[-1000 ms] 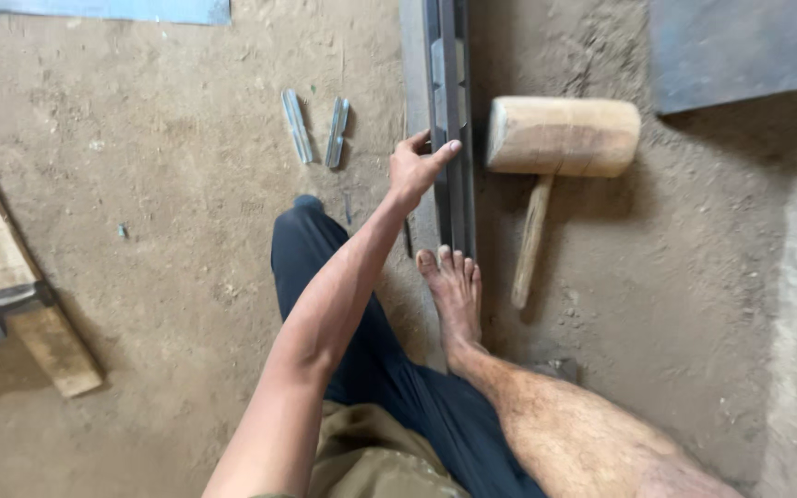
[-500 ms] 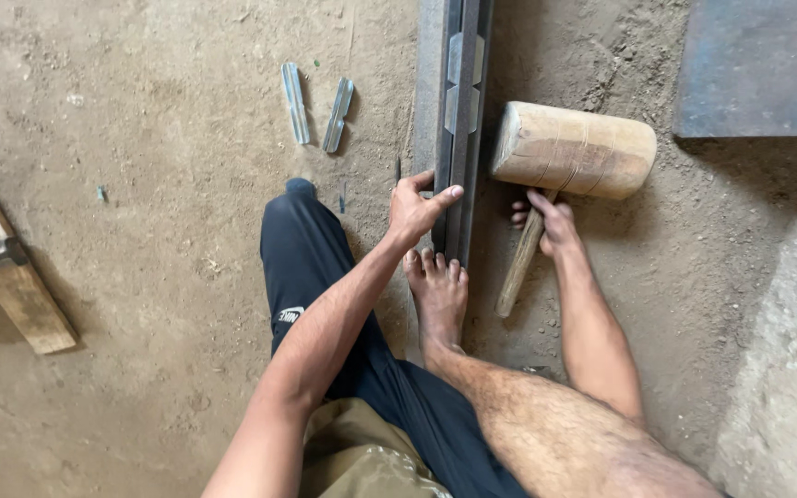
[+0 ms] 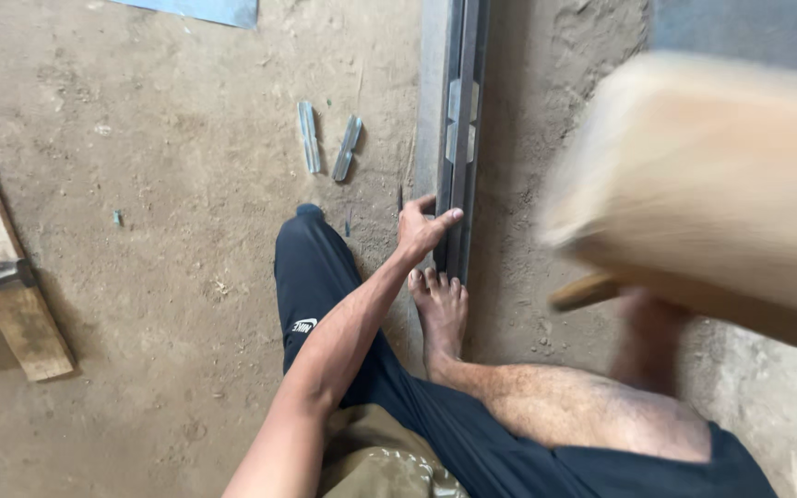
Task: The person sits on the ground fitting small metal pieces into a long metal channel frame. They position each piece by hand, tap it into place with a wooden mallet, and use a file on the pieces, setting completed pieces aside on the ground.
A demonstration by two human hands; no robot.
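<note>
— What's the ground like here?

— A bare, dusty earthen floor [image 3: 140, 277], with the person sitting on it, one knee in dark trousers bent up and a bare foot [image 3: 440, 309] flat beside it.

— And nearest the camera?

— The big pale wooden mallet [image 3: 721, 184], raised close to the lens and heavily blurred. The right hand [image 3: 643, 314] seems to grip its handle from below, though the blur hides the fingers, so I can't tell how tightly it is closed.

— The other hand?

— The left hand [image 3: 422, 231] rests just past the toes, fingers together and pressed against the long grey metal channel [image 3: 458, 138], thumb hooked over its near edge. The channel lies on the floor, running straight away from the foot.

— Anything further out?

— Two short grey metal strips [image 3: 327, 148] left of the channel, a wooden plank [image 3: 2, 277] at the left edge, and a blue sheet [image 3: 205, 9] at the top.
</note>
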